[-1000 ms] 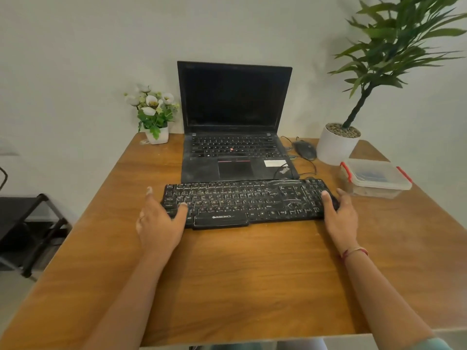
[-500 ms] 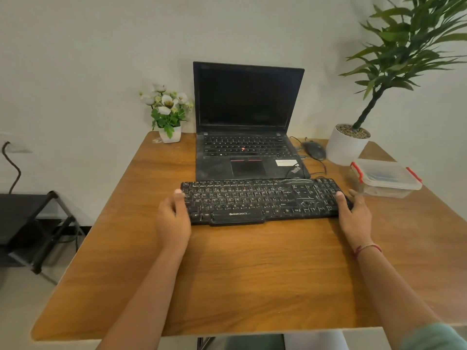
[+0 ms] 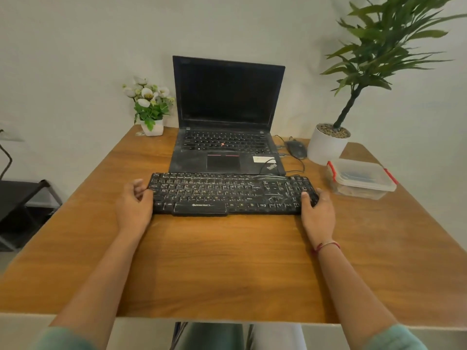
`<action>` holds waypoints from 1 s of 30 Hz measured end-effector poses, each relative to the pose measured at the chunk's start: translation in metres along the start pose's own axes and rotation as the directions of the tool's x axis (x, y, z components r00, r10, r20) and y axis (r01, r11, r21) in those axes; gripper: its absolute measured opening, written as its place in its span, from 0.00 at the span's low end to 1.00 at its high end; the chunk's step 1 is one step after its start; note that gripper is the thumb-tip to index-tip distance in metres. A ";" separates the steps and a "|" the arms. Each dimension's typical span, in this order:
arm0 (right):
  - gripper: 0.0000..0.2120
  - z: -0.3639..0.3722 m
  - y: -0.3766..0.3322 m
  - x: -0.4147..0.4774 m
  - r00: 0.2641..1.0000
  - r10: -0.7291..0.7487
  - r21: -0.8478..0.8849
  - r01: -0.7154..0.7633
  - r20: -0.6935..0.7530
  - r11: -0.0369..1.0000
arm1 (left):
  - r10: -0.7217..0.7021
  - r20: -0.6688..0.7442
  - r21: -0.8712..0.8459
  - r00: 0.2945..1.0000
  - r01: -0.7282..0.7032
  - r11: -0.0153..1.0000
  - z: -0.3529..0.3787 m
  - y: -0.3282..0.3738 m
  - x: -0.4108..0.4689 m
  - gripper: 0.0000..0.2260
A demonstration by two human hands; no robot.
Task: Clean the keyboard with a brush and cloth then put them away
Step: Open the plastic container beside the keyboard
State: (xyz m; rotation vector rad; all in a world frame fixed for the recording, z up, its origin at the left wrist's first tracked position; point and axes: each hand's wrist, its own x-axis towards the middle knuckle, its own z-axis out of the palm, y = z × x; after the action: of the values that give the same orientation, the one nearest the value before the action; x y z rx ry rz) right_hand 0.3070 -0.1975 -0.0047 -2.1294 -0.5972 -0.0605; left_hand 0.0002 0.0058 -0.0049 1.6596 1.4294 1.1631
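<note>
The wooden table (image 3: 227, 261) carries everything. A tall potted plant (image 3: 327, 145) stands at the far right, and an open laptop (image 3: 227, 97) with a dark screen sits at the back. The black keyboard (image 3: 227, 193) lies right up against the laptop's front edge. To its right is a clear lidded box (image 3: 361, 179), with flowers (image 3: 149, 104) far left and a mouse (image 3: 297, 149) beside the plant pot. The right hand (image 3: 318, 210) grips the keyboard's right end, thumb on top. The left hand (image 3: 134, 205) curls at the left edge; whether it actually clamps, I cannot tell.
</note>
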 end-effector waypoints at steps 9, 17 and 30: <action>0.18 -0.003 -0.001 0.001 0.997 0.053 0.099 -0.048 -0.050 0.994 | -0.031 -0.046 0.027 0.998 0.032 0.999 0.000 0.001 0.002 0.13; 0.16 0.000 0.001 0.000 0.995 0.052 0.091 -0.045 -0.083 0.995 | -0.068 -0.093 0.010 0.993 0.069 0.998 0.000 -0.006 0.005 0.13; 0.17 -0.001 0.010 0.003 0.993 0.058 0.081 -0.049 -0.104 0.995 | -0.080 -0.132 0.008 0.988 0.082 0.997 0.000 -0.017 0.008 0.11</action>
State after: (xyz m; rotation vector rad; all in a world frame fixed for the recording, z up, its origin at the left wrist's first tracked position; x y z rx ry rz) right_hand 0.3140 -0.2021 -0.0106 -2.0509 -0.4723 -0.1178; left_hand -0.0063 0.0167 -0.0183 1.5431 1.5736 1.2388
